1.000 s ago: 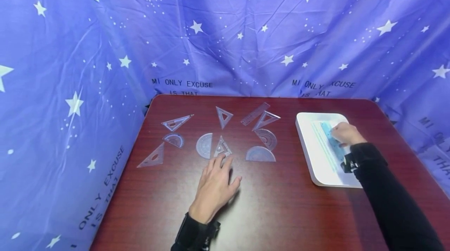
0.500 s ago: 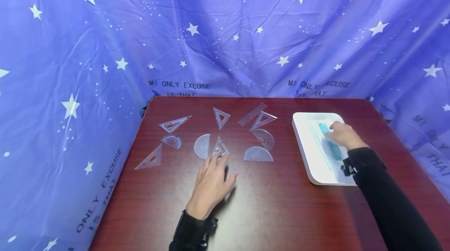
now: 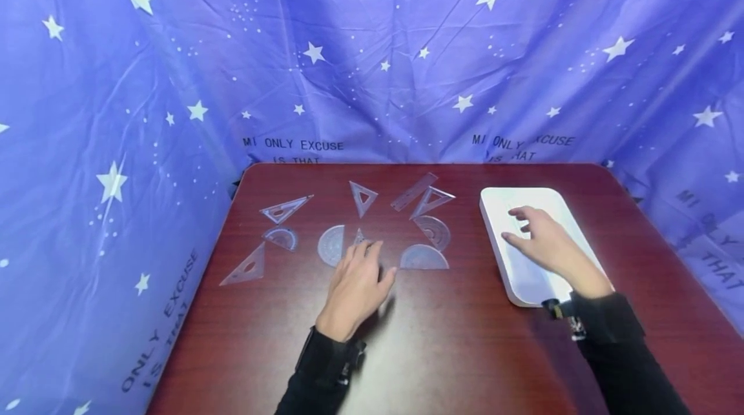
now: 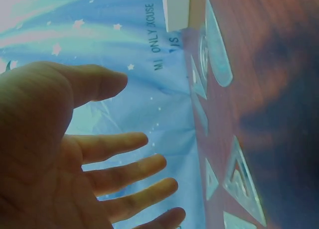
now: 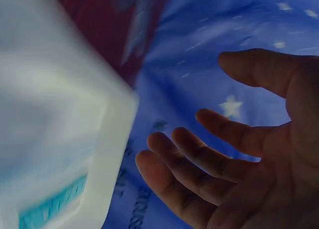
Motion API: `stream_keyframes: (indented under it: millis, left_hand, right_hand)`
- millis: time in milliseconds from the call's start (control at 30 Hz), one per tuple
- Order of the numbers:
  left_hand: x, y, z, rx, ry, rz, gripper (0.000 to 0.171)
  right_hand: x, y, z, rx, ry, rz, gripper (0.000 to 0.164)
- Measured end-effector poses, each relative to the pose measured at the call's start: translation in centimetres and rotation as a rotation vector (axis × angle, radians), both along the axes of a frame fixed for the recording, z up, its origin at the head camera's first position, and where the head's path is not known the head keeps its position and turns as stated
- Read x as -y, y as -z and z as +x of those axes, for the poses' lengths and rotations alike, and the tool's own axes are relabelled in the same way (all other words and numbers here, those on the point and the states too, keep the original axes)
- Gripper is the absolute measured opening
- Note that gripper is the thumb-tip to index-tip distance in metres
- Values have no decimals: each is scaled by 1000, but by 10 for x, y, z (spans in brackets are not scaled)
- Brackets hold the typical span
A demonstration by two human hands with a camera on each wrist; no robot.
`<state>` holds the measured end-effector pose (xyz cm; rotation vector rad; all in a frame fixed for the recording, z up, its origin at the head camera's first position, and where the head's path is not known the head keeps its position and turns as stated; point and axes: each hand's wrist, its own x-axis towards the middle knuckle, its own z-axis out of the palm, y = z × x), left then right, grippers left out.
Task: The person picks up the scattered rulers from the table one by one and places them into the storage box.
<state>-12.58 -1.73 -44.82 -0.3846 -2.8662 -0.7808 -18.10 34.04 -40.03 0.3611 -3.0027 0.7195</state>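
Surface (image 3: 465, 344): dark red. Tray (image 3: 552, 199): white, near the surface's right edge, long axis running far to near. Your right hand (image 3: 546, 241): over the tray, fingers wide, nothing held. Your left hand (image 3: 356, 283): fingers spread, nothing held. Protractor (image 3: 331, 246): clear, straight side facing the set square (image 3: 360, 235), clear, left of centre, apex toward the far edge, base hidden by your left hand.

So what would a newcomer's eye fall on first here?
Probably the star-printed purple curtain behind the dark red table. Next, perhaps, the bright white tray at right, with the right hand over it. Then the clear set squares and protractors scattered left of it, some near the left hand.
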Motion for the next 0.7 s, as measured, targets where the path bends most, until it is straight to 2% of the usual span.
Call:
stream_keyframes:
  millis: [100,267,433,567,700]
  left_hand:
    - [-9,-3,-11,-35,17,-9,54]
    - [-22,-10,-35,-75,36,-33,51]
    - [-30,-21,-68,-56,55,-88,50]
    - [-38,-26,-98,-37,78,-135,51]
    - [-51,-27,-124,22,75,-152,54]
  right_hand:
    - [19,2,22,-37,8,-79,57]
    - [50,11,57,-79,30,-132,57]
    - [67,27,83,-106,50,-159,56]
    - [72,38,99,-98,70,-183,56]
    - [74,46,112,-117,55,-178,52]
